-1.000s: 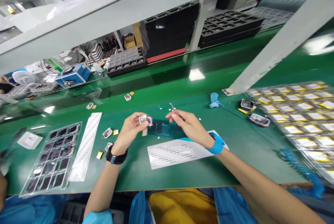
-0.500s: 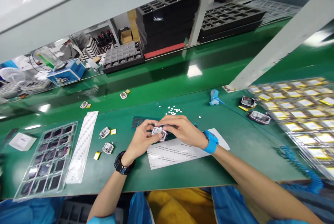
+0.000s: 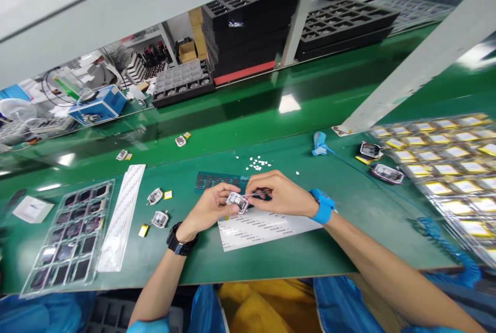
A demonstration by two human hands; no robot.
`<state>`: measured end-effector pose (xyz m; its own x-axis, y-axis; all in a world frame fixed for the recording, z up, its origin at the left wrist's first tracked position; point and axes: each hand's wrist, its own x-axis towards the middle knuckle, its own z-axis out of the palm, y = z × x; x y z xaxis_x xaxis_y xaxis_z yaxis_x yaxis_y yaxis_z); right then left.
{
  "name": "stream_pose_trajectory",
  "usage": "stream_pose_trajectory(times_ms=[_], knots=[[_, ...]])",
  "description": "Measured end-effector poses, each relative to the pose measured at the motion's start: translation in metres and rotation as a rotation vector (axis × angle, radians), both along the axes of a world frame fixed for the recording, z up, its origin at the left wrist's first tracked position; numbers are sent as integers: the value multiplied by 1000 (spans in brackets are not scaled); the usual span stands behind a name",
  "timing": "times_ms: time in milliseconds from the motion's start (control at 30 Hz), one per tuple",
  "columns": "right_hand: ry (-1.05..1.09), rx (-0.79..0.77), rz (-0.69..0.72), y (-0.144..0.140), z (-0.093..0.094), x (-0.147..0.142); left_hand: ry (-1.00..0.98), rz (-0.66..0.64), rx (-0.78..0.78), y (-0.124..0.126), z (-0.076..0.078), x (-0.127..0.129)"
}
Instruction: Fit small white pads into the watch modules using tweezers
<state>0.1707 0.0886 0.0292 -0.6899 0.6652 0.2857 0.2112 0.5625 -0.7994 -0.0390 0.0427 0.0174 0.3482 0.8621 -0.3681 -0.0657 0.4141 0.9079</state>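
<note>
Between the fingers of my left hand [image 3: 211, 206] is a small white-rimmed watch case [image 3: 237, 201] with its inner parts showing. My right hand [image 3: 279, 194] pinches thin tweezers [image 3: 253, 194], their tip at the right side of the case. Beneath both hands lies a white printed sheet [image 3: 267, 229]. Just behind my left hand is a dark sheet with rows of small black pieces [image 3: 217, 180]. Small white bits [image 3: 259, 163] are scattered behind my right hand. To the left, open watch cases [image 3: 159, 219] lie beside yellow-edged batteries [image 3: 143, 230].
A clear tray of dark screens [image 3: 73, 240] and a printed strip [image 3: 122, 219] lie left. Rows of yellow-edged batteries [image 3: 445, 170] fill the right side. A white post [image 3: 411, 64] slants down to the bench. A blue coiled cord [image 3: 449, 245] runs along the right.
My right hand has drawn back to the right from above the case, and the tweezers now show more clearly. The left hand still holds the case.
</note>
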Motion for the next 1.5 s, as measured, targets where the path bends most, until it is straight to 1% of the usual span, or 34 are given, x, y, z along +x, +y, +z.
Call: stream_pose_trajectory(times_ms=[100, 233, 300, 333, 367, 433, 500, 533, 600, 700, 767, 800, 900, 933, 1000, 1167, 1300, 1400, 1467, 1500], knots=[[46, -142, -8, 0, -1, -3, 8, 15, -5, -1, 2, 1], [114, -388, -9, 4, -8, -7, -10, 38, -3, -2, 3, 2], [161, -472, -65, 9, -13, -8, -4, 59, 10, -2, 1, 3], [172, -474, -122, 12, -15, -6, 4, 73, 18, -1, 0, 3], [151, -424, -204, 16, -18, -5, 13, 87, 25, -1, -1, 3], [42, -229, -387, 24, -24, 1, 26, 120, 34, -1, -3, 4], [-79, -48, -491, 31, -30, 8, 31, 151, 42, 0, -4, 5], [-116, 2, -508, 34, -32, 11, 36, 163, 44, 0, -4, 6], [-140, 29, -507, 36, -34, 16, 45, 183, 45, 0, -3, 6], [-151, 93, -541, 32, -31, 16, 43, 202, 30, 0, 0, 7], [-100, 133, -503, 25, -25, 12, 28, 211, 20, 0, 2, 7], [-50, 143, -451, 20, -23, 9, 20, 210, 18, -1, 3, 7], [105, 129, -236, 7, -18, -1, 2, 182, 17, -3, 4, 6], [131, 129, -186, 3, -18, -3, 0, 168, 20, -3, 4, 6], [148, 151, -133, -2, -20, -7, 0, 139, 23, -4, 5, 6], [138, 303, -145, -6, -27, -7, 12, 94, 28, -5, 7, 6], [124, 412, -127, -10, -25, -6, -1, 52, 7, -5, 9, 3], [44, 417, -166, -14, -23, -7, 6, 26, 16, -6, 9, 4], [2, 398, -209, -16, -23, -10, 36, 70, 54, -8, 8, 7], [-3, 383, -231, -17, -23, -11, 58, 121, 79, -10, 6, 10]])
